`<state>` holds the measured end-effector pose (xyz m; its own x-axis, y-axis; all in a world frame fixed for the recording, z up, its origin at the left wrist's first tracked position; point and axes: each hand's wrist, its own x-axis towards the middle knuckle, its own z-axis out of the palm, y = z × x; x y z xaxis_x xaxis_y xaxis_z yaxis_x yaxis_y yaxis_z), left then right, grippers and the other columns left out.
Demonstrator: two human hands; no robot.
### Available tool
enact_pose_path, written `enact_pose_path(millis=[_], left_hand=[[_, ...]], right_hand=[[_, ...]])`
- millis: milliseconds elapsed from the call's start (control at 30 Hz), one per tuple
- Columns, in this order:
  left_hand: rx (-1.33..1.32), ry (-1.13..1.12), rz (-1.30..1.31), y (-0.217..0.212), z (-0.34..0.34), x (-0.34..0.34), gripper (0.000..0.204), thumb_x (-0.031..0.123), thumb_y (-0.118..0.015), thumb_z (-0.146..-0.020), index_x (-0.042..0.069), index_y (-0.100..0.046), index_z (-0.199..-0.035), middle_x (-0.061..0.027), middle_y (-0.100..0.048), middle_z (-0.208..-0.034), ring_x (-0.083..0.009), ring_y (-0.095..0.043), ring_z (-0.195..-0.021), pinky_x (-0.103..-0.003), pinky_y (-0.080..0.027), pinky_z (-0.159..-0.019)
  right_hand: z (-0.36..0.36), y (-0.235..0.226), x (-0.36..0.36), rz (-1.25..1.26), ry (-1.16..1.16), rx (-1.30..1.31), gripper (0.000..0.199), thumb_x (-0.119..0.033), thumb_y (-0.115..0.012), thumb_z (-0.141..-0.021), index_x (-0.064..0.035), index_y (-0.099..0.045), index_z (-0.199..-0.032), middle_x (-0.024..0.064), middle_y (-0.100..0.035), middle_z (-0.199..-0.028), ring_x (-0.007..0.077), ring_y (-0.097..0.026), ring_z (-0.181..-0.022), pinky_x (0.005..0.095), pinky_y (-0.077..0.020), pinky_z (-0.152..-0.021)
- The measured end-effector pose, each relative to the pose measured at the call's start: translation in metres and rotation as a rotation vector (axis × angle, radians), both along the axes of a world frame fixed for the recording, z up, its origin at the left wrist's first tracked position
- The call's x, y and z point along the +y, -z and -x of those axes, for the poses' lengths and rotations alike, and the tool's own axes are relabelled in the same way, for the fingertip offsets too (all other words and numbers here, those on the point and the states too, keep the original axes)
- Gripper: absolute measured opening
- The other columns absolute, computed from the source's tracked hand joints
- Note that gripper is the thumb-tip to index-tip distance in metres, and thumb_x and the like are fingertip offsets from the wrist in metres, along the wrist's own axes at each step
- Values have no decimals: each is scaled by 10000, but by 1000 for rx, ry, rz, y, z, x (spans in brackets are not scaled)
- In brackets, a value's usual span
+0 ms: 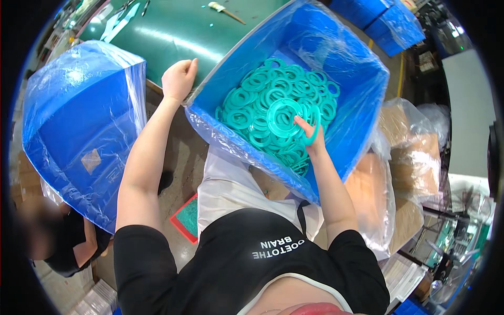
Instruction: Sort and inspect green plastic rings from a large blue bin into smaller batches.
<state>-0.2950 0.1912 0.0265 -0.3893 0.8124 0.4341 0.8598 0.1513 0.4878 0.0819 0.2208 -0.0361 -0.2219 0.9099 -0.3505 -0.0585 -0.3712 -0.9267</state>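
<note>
A large blue bin [362, 113], lined with clear plastic film, stands tilted in front of me with a heap of flat teal plastic rings [257, 81] inside. Over the heap, my right hand [311, 134] is closed on teal rings; my thumb presses the edge of a wider ring [271, 116], and another ring [317, 123] hangs around the fingers. My left hand [178, 80] is curled into a fist with the thumb sticking out, beside the bin's left corner and the edge of the green table [173, 34]. Nothing shows in that fist.
A second film-lined blue bin [79, 121] stands to my left, with a person [79, 247] behind it. A brush [227, 12] lies on the table. Film-covered cartons [415, 163] are stacked at right. A red tray [185, 219] with green bits sits on the floor.
</note>
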Motion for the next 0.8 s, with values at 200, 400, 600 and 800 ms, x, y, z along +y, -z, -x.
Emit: enact_pose_path(millis=[200, 400, 600, 800], left_hand=[[-732, 88, -152, 6, -70, -25, 420, 310, -517, -937, 77, -535, -588, 8, -434, -532, -93, -411, -501, -279, -309, -480], [-1624, 502, 309, 4, -219, -126, 274, 302, -516, -943, 71, -648, -880, 84, -393, -612, -15, -304, -514, -214, -256, -460], [-1434, 573, 431, -16, -238, -151, 298, 294, -497, -963, 25, -620, -989, 97, -351, -641, -8, -274, -570, -172, -234, -502], [-1219, 604, 547, -20, -243, -160, 258, 277, -503, -958, 62, -639, -1003, 93, -464, -715, -3, -310, -599, -178, -266, -540]], right_hand=[[-40, -56, -79, -158, 267, 192, 282, -139, -722, -759, -35, -601, -991, 17, -603, -824, 109, -569, -728, 250, -444, -615], [-76, -82, -151, -35, 150, 148, 239, -160, -697, -767, -35, -598, -945, 23, -595, -797, 97, -554, -681, 241, -423, -585], [-97, -81, -179, 1, 104, 124, 223, -163, -710, -742, -33, -585, -873, 30, -587, -759, 97, -537, -623, 237, -408, -546], [-101, -79, -192, 39, 43, 128, 196, -176, -689, -746, -30, -594, -837, 27, -573, -689, 95, -527, -578, 228, -394, -526]])
